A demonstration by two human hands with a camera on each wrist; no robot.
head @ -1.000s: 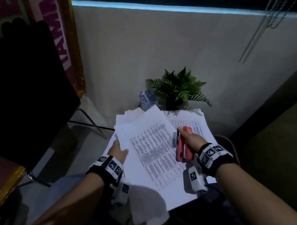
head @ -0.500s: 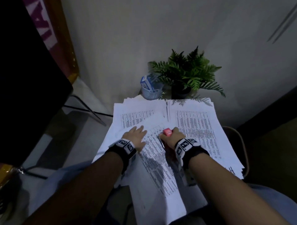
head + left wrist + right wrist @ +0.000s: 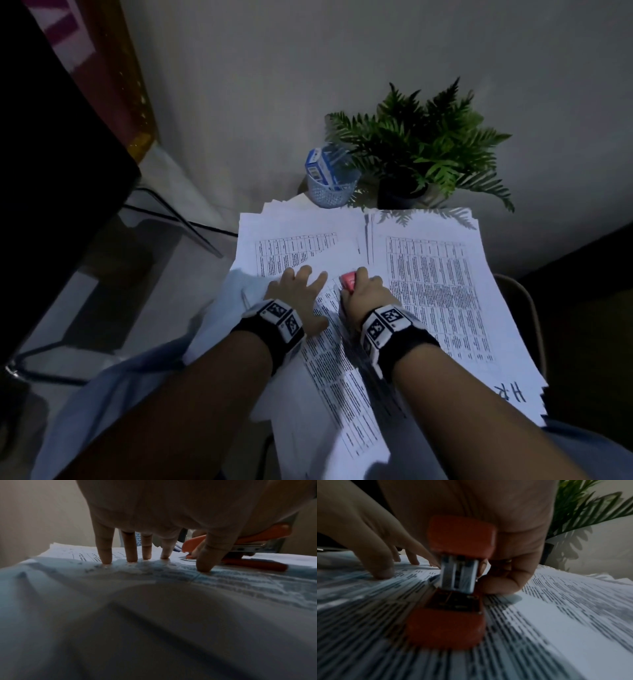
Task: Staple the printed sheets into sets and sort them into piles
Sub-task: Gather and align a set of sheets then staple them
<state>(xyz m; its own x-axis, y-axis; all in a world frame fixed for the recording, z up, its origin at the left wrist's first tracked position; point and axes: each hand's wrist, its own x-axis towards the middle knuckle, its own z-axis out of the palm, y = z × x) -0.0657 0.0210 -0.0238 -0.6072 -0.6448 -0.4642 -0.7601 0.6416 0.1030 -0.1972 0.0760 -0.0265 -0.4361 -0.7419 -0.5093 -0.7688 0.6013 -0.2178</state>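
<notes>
A set of printed sheets (image 3: 342,383) lies slantwise over two piles of printed paper, a left pile (image 3: 294,236) and a right pile (image 3: 431,281). My left hand (image 3: 297,294) presses flat on the set's far end. Its straight, spread fingers (image 3: 132,547) touch the paper. Just to its right, my right hand (image 3: 368,296) grips a red stapler (image 3: 348,281) from above. The stapler (image 3: 453,622) stands on the sheets (image 3: 539,628) with its mouth (image 3: 187,556) at their far corner. My hand hides whether the corner sits inside.
Behind the piles stand a blue mesh cup (image 3: 330,192) holding a small blue box and a potted fern (image 3: 421,154), both against a grey wall. A dark chair (image 3: 51,154) fills the left. The paper overhangs the small round table (image 3: 534,308).
A second ago I held the set up with both hands; it now lies on the piles. My left hand has flattened on it, and my right has set the stapler at its corner.
</notes>
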